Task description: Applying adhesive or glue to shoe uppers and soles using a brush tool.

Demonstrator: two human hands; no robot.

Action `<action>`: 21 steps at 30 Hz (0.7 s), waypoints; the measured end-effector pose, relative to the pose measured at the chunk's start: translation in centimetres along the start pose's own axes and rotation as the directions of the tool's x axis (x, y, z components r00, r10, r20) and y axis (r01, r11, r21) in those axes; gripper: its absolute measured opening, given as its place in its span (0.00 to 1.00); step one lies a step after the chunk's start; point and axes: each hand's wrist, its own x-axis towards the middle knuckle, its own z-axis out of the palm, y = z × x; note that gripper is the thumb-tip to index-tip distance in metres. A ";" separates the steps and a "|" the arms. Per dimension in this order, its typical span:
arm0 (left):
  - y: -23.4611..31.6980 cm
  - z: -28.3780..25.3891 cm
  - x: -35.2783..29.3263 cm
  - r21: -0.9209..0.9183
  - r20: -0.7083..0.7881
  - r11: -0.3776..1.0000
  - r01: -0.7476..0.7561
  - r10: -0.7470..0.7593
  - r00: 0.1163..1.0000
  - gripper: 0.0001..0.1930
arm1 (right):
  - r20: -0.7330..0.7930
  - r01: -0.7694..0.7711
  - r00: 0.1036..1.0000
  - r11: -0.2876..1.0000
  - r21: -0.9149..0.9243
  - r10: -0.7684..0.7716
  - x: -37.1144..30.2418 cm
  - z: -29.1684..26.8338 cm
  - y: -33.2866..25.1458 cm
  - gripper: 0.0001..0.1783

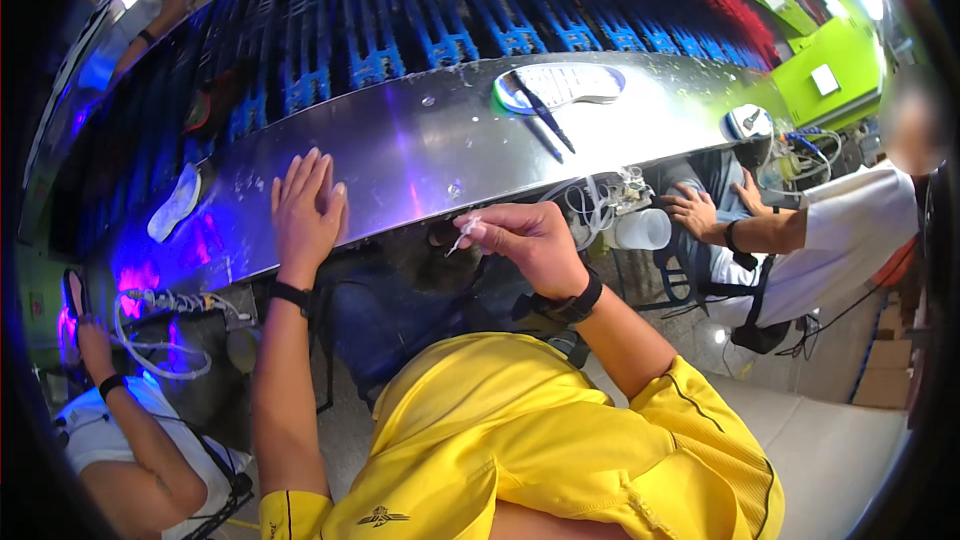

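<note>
Two hands are in play at the edge of the long metal bench (400, 155), and we start with the left hand (305, 212): it lies flat on the steel, palm down, fingers stretched out and close together, holding nothing, just bracing at the near rim.

Over to the right hand (525, 240), hovering just off the bench edge, above our lap. Thumb and fingers are drawn in narrow, pinching a small pale scrap (466, 228) at its tips (too tiny for us to say what it is, perhaps a bit of film or thread). That scrap sits in the air, clear of the steel, near the left hand but not touching it.

Further up the bench rests a white shoe sole (560, 86) with a green rim, and a dark pen-like tool (545, 115) lies across its near end. Another pale sole (175, 204) sits well apart at the left end, by the purple glow.

How far along? We judge it early or between pieces: the sole with the tool lies out of reach of both hands, untouched, and only the scrap is in hand.

Co-workers flank us, one hand (692, 210) at the right resting near a clear plastic cup (643, 229).
</note>
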 end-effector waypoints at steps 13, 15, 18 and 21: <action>2.5 0.6 3.6 0.020 0.020 1.000 0.015 -0.015 1.000 0.25 | -0.263 0.182 0.940 0.973 -0.146 -0.215 1.8 -7.6 -1.1 0.16; 2.9 0.6 4.1 0.029 0.021 1.000 0.010 -0.011 1.000 0.25 | -0.287 0.184 0.929 0.965 -0.189 -0.233 2.6 -9.0 -1.3 0.17; 3.4 1.0 5.0 0.039 0.036 0.999 -0.005 0.003 0.999 0.25 | -0.315 0.234 0.916 0.968 -0.087 -0.249 3.8 -11.2 -1.6 0.15; 4.2 0.8 5.9 0.053 0.069 0.999 0.009 -0.012 0.998 0.26 | -0.344 0.200 0.910 0.971 -0.131 -0.234 4.8 -13.0 -3.0 0.12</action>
